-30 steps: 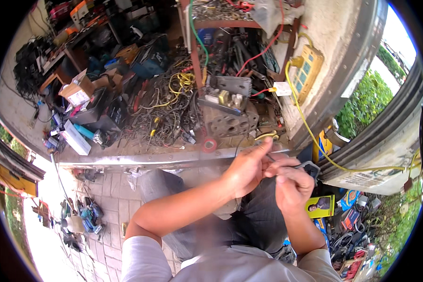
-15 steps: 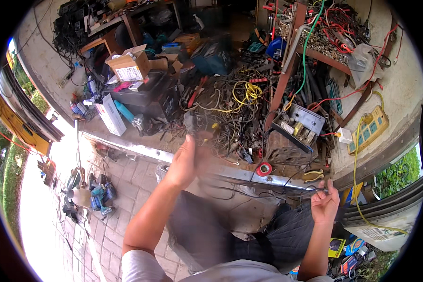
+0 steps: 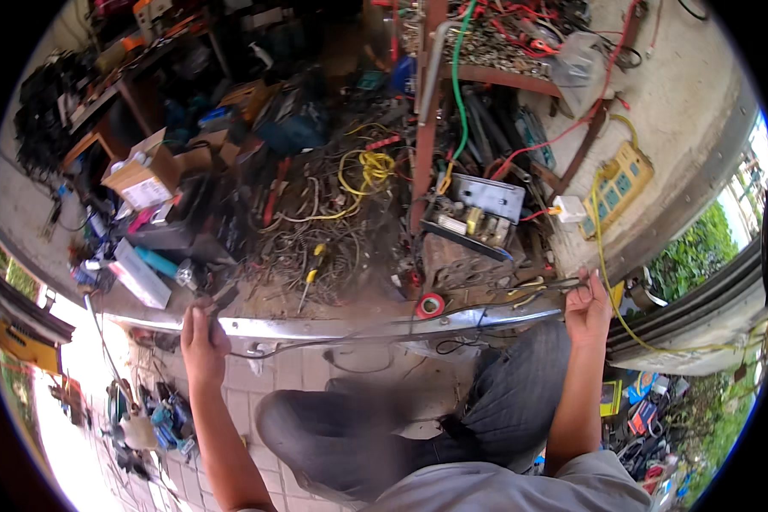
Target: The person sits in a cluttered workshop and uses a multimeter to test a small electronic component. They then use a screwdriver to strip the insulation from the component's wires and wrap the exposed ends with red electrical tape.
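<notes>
Stretching across the doorway, a shiny metal sill [image 3: 350, 328] is the longest thing, with the person's legs [image 3: 350, 435] in dark grey trousers bent just short of it. A dark cable [image 3: 286, 346] spans from hand to hand, crossing over the sill in view. Beyond, at the left, sits an open cardboard box [image 3: 136, 166] bearing a printed white label [image 3: 148, 193], its letters too small to read; a yellow power strip [image 3: 620, 186] leans by the wall at the right. The left hand [image 3: 203, 346] has its fingers closed around a blurred dark piece [image 3: 226, 299] at the cable's left end. The right hand [image 3: 587, 309], fingers curled, pinches the cable near its other end. Between them, past the sill, lie a yellow-handled screwdriver [image 3: 313, 271] and, nearer, touching or just beside the metal, a red tape roll [image 3: 430, 305]
</notes>
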Demonstrator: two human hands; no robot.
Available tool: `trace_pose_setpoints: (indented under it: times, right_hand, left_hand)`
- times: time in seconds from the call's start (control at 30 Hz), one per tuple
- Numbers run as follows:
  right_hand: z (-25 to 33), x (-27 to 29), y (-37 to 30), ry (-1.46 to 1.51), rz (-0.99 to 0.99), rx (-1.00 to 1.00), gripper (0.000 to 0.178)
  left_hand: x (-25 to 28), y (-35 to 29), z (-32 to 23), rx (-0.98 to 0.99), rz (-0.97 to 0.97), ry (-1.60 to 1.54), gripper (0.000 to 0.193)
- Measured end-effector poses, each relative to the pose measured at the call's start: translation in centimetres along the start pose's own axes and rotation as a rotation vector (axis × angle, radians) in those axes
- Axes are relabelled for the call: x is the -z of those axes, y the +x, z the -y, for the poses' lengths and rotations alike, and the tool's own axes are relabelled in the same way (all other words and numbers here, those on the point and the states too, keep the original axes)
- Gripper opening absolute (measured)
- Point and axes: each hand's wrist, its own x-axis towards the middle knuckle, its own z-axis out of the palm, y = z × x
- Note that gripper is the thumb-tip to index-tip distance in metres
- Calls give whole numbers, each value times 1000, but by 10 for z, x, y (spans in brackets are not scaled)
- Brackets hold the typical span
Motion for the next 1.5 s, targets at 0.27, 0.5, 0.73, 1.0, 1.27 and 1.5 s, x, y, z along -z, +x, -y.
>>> trace_pose_setpoints:
  times: [0.27,0.5,0.73,1.0,1.27,1.5]
  right_hand:
    - [36,-4,3,-96,-22,142,19]
    - [-3,-61,-70,-597,623,-61,47]
    - [-84,-78,-97,-935,1123,-35,42]
    - [-116,-61,-100,-1298,1349,-33,38]
    - [-130,-51,-75,-1169,1358,-435,45]
    - [-159,-31,-57,-1296,1254,-671,34]
  left_hand:
    - [56,23,-14,109,-239,-197,51]
    - [-5,-13,-23,166,138,-484,37]
    - [-197,-49,-12,343,401,-446,22]
    - [-217,-35,4,319,298,-517,16]
    - [-188,-21,35,488,341,-529,13]
    - [-177,23,60,617,269,-732,15]
